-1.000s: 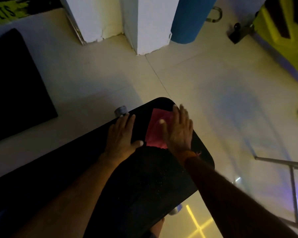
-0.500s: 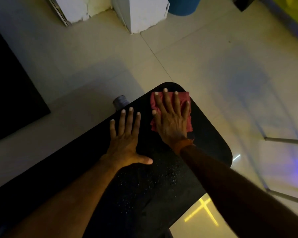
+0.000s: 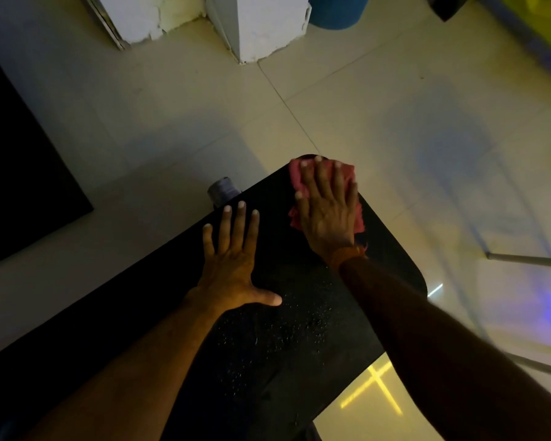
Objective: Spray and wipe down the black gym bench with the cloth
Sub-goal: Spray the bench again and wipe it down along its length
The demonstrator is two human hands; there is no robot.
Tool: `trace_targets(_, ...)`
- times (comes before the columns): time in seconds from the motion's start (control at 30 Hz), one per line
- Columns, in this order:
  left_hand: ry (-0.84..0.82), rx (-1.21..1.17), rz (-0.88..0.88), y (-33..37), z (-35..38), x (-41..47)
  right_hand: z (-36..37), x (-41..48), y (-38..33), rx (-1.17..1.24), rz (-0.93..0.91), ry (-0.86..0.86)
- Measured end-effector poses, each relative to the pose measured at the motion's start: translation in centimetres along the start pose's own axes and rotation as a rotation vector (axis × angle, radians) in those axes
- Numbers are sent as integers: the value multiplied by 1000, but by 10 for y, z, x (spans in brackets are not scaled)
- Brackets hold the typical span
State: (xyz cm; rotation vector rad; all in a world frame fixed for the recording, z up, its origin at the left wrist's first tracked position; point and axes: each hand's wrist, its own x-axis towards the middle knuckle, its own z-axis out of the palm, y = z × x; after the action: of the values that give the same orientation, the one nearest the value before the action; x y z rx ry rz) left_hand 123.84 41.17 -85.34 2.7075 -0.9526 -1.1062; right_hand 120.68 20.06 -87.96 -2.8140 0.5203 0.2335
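A pale, glossy tiled floor is filling the dim room. A white, chipped masonry column is standing at the top, with a second chipped white block to its left and a blue cylindrical drum just beside it on the right. A flat black mat is lying at the left. A grey tubular metal frame is standing at the right, and a yellow cross of light is reflecting off the tiles.
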Motion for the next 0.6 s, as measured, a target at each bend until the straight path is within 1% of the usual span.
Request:
trace_targets(0.07,-3,2,-1,1,-2,-2,5,-35,11,-57,-217,-21)
trace_targets(0.1,-4,0,-4,1,-2,-2,4,-45,24,-73,-271,-35)
trace_targets(0.13,-7,-3,-8,1,-3,-2,3,-47,34,-85,-250,-31)
trace_targets(0.2,-16,-3,-5,2,-5,-3,6,-49,30,-24,-28,1)
trace_targets(0.23,-20,-2,-4,2,-5,-3,10,-54,18,16,52,4)
trace_targets(0.27,-21,1,-5,2,-6,-4,14,-61,4,25,47,1)
trace_targets(0.3,-21,5,-5,2,-5,-4,19,-69,-3,6,-30,1)
trace_targets(0.37,-23,11,0,2,-5,-4,17,-78,12,-72,-227,-15)
trace_targets(0.4,-21,9,0,2,-5,-5,13,-75,27,-99,-234,-4)
trace_targets(0.43,-16,14,-2,3,-5,-5,11,-72,39,-86,-143,26)
trace_targets(0.5,5,29,-5,3,-4,-7,12,-79,38,21,145,79)
trace_targets(0.53,16,31,-7,4,-3,-9,16,-91,27,49,168,72)
trace_targets(0.57,23,28,-6,5,-2,-10,22,-106,17,26,67,52)
trace_targets(0.6,29,25,1,7,1,-12,28,-123,18,-35,-75,21)
